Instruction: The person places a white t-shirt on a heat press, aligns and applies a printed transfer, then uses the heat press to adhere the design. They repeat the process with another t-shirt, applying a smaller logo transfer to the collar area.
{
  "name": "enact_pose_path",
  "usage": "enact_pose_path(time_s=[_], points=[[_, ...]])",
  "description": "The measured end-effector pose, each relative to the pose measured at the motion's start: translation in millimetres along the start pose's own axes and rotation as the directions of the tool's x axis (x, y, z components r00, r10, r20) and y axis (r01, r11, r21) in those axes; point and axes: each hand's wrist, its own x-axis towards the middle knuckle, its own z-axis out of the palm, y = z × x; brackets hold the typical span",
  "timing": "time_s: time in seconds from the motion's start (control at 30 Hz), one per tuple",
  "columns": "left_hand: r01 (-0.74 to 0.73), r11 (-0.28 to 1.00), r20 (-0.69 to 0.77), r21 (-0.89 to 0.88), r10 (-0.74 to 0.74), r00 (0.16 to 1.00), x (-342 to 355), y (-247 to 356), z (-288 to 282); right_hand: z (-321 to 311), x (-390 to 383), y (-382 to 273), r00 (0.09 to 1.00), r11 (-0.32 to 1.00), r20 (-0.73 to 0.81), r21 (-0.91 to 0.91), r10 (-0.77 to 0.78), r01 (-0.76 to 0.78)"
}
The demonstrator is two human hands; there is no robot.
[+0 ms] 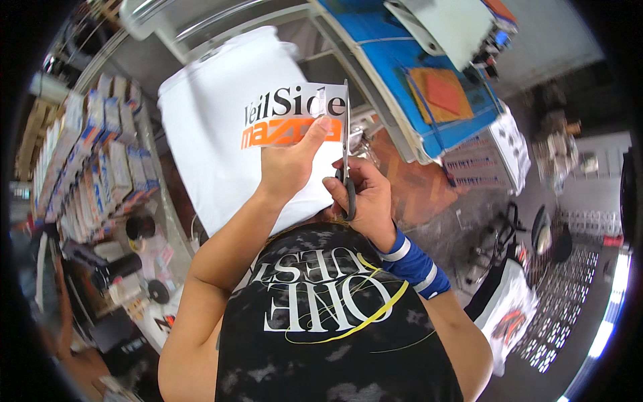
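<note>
My left hand is closed on a printed sheet with black lettering above an orange band of letters, its thumb pressed on the front near the right side. Upright along the sheet's right edge stand the narrow blades of a pair of scissors. My right hand grips the scissors by their dark handles. Whether the blades touch the sheet is hard to tell. Below the sheet, a white garment lies spread on a flat support, partly hidden by my left arm.
Stacked boxes fill shelving at the left. A blue-topped table at the upper right bears an orange-brown pad. Metal rails run behind the garment. A white box stands right of the table. Yellow strands lie across my black shirt.
</note>
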Motion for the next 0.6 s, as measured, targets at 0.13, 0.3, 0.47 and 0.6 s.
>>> enact_pose_path(time_s=[0.13,0.3,0.47,0.6], points=[[0.117,0.99,0.224,-0.081,-0.096,0.97,12.3,-6.8,17.9,-24.1,-0.6,0.2,0.979,0.978,-0.198,0.188,-0.052,0.09],[-0.102,0.793,0.655,0.601,-0.415,0.632,28.1,22.2,-6.1,-50.2,16.5,-17.4,0.971,0.94,-0.201,0.287,-0.131,0.186],[0.05,0.998,0.337,-0.027,-0.038,0.941,13.2,29.1,-13.4,-30.1,34.0,-29.9,0.933,0.929,-0.207,0.168,-0.295,0.331],[-0.189,0.981,0.35,-0.052,0.195,0.916,-10.5,38.6,-23.4,-2.0,46.6,-33.4,0.926,0.908,-0.163,0.199,-0.341,0.369]])
